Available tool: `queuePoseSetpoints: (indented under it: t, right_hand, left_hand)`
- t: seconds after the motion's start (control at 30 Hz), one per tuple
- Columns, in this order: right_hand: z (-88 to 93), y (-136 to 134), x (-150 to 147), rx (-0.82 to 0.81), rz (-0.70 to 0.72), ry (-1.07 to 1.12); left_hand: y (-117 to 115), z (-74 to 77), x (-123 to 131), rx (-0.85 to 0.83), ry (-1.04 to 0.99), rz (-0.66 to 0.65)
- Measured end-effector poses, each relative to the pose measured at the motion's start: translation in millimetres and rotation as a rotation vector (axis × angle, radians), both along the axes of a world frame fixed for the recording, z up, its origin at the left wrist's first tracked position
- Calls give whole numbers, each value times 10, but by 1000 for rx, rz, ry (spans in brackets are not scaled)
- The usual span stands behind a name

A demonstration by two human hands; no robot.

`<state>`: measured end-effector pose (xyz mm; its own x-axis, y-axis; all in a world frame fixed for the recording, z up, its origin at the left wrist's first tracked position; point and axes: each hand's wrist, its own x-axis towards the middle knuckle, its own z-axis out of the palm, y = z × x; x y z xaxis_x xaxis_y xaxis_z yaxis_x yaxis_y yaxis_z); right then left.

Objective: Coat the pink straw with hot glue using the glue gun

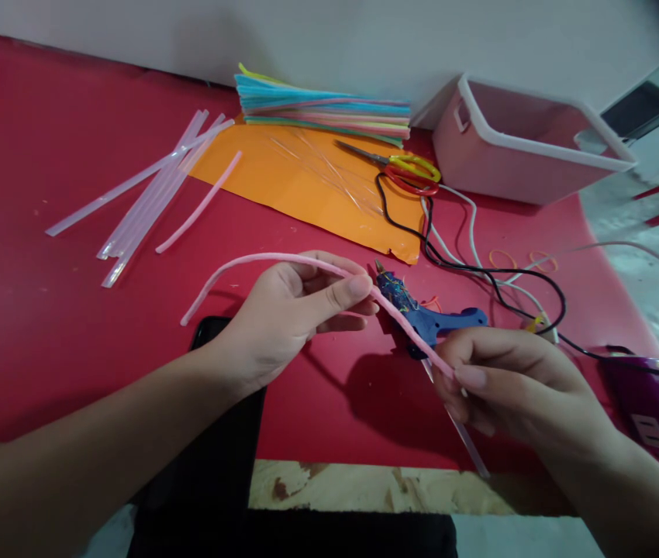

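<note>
A long pink pipe cleaner (408, 329) stretches between my two hands above the red table. My left hand (306, 302) pinches it near its middle, and the free part curves off to the left with its tip pointing down. At the other end, my right hand (515, 387) grips the pipe cleaner between thumb and fingers. Below and behind it lies a blue glue gun (422, 314), with a clear glue stick (463, 438) reaching toward the front edge. A shorter pink pipe cleaner (201, 201) rests on the table at the left.
Several glue sticks (155, 186) lie at the left. Behind are an orange envelope (306, 174), a bundle of coloured pipe cleaners (323, 108), scissors (405, 167) and a pink bin (498, 163). Cables (469, 267) run to a purple power strip (649, 411). A black phone (225, 434) lies under my left forearm.
</note>
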<state>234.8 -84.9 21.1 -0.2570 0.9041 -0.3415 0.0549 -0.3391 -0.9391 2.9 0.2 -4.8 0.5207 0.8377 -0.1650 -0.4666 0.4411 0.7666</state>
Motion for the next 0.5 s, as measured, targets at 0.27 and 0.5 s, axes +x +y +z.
queuePoseSetpoints:
  t: [0.27,0.5]
  right_hand:
    - [-17,47,-29,26,92,-42]
    - [16,28,-29,232,133,-246]
  left_hand:
    - [3,-40,-3,45,30,-3]
    - [0,3,-5,33,69,17]
